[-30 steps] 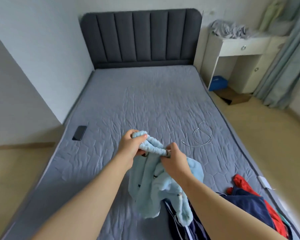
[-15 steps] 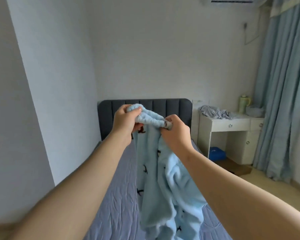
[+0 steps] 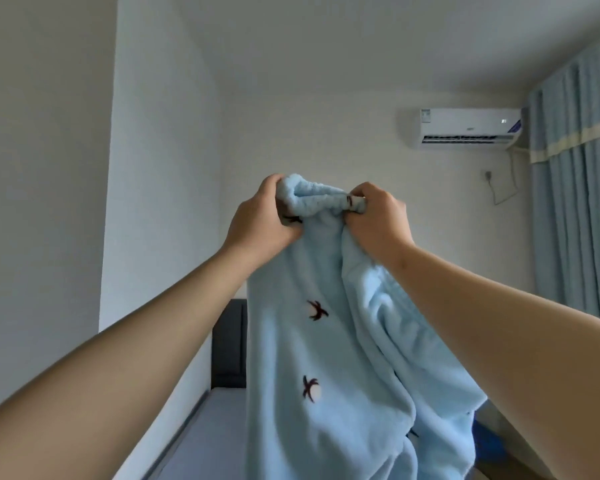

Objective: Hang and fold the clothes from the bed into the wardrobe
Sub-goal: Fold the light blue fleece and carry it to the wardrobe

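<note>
A light blue fleece garment (image 3: pixel 343 358) with small dark star-like marks hangs in front of me, held up at head height by its gathered elastic waistband. My left hand (image 3: pixel 260 216) grips the left end of the waistband and my right hand (image 3: pixel 378 216) grips the right end, about a hand's width apart. The cloth drops straight down and runs out of the bottom of the view. Only a strip of the grey bed (image 3: pixel 205 441) and its dark headboard (image 3: pixel 229 344) show at lower left; the other clothes on the bed are out of view.
A white wall projects on the left (image 3: pixel 49 202). An air conditioner (image 3: pixel 468 132) hangs high on the far wall, with blue curtains (image 3: pixel 579 202) at the right. A blue object (image 3: pixel 485 441) shows low behind the garment.
Both hands have raised the blue garment from the bed up to head height, and my view has tilted up from the mattress to the wall and ceiling. The grip on the waistband is unchanged.
</note>
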The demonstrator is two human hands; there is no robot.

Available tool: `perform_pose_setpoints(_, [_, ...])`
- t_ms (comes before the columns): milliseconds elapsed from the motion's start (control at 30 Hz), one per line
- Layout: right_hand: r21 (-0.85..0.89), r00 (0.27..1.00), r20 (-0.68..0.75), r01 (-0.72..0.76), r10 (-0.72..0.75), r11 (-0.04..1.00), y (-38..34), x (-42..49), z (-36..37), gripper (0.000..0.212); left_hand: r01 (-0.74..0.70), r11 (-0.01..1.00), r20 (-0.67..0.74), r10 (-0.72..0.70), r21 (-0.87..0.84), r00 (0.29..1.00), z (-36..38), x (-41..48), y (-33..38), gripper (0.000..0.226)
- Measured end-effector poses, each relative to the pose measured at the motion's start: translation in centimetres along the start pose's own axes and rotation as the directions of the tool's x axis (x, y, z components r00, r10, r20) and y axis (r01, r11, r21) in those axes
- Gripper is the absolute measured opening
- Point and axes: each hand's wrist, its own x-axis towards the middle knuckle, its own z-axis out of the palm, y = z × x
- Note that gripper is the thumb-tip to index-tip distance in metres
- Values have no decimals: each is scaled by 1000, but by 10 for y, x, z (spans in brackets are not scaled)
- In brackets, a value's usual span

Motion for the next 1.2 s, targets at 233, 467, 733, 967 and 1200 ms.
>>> perform_pose_setpoints(233, [59,983,130,123,-130,991,-29,10,-7,13,154,966,-189,-115,209,975,-20,10,2,27])
perform_pose_setpoints(467, [252,967,253,-52,-14,966,-23,-7,0,18,327,741,337,-145,-586,930,-3,-30,2,27])
perform_pose_setpoints(733, [367,936,349,-189,53,911,-22,-18,-1,17,559,664,532,-276,-496,800,-2,-39,10,39])
perform_pose_setpoints(967, [412,840,542,-295,29,862,-11,-25,-15,34,594,494,369,-482,-635,795,-4,-18,16,9])
perform_pose_setpoints(1200, [128,567,812,-404,138,906,10,-42,-14,34,524,343,337,-476,-779,812,-16,14,19,29])
